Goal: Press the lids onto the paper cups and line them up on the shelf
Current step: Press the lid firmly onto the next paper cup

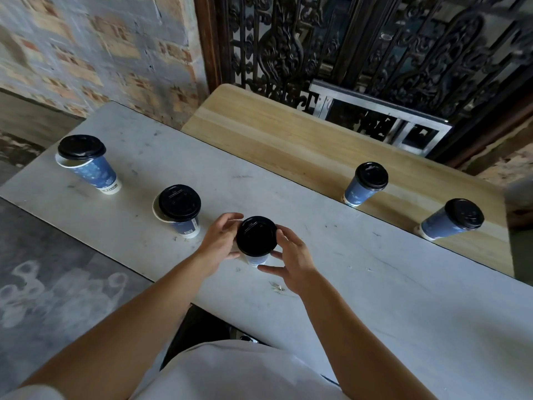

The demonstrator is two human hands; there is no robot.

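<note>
A blue paper cup (257,258) with a black lid (256,235) stands on the grey table (375,284) in front of me. My left hand (220,241) grips its left side, thumb by the lid's rim. On its right side my right hand (291,259) has its fingers spread, the tips at the lid's edge. Two more blue cups stand to the left: the middle one (187,225) and the far-left one (96,173), each with a black lid sitting askew so the white rim shows. Two lidded cups (364,184) (450,222) stand on the wooden shelf (288,140).
The wooden shelf runs along the table's far side, with bare wood left of its two cups. Behind it stand an ornate black iron screen (375,39) and a metal frame (380,119). A brick wall (86,53) is at the back left. Grey floor (43,269) lies left of the table.
</note>
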